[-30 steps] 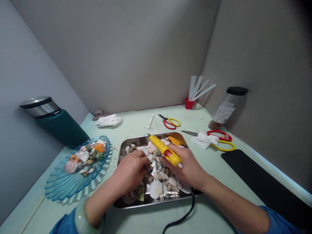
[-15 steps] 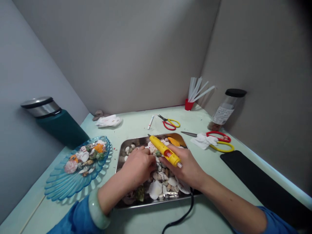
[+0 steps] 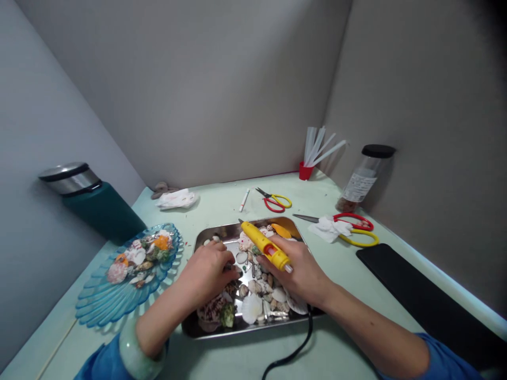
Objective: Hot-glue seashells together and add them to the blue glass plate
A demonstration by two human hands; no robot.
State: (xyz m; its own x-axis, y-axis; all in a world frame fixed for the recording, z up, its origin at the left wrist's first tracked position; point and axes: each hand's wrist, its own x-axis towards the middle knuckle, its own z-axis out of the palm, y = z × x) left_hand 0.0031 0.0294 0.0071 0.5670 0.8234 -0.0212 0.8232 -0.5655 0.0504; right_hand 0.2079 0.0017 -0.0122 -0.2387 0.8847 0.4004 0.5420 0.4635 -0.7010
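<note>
A steel tray (image 3: 206, 235) full of seashells (image 3: 253, 306) lies in front of me. My right hand (image 3: 303, 272) grips a yellow glue gun (image 3: 264, 244) over the tray, nozzle pointing to the far left, its black cord (image 3: 295, 348) trailing toward me. My left hand (image 3: 208, 272) rests among the shells at the tray's left side, fingers curled and pinched on something small that I cannot make out. A pale bangle (image 3: 137, 356) sits on my left wrist.
A blue glass dish (image 3: 99, 301) with glued shells sits left of the tray. Behind it stands a dark green flask (image 3: 97, 203). Farther back lie two scissors (image 3: 275, 200) (image 3: 356, 229), tissues (image 3: 176, 199), a pen (image 3: 245, 199), a red cup of glue sticks (image 3: 311, 158) and a jar (image 3: 366, 177). A black pad (image 3: 420, 295) lies right.
My left hand reached further into the tray, then drew back toward its left side, uncovering shells near the front. The right hand with the glue gun stayed almost still.
</note>
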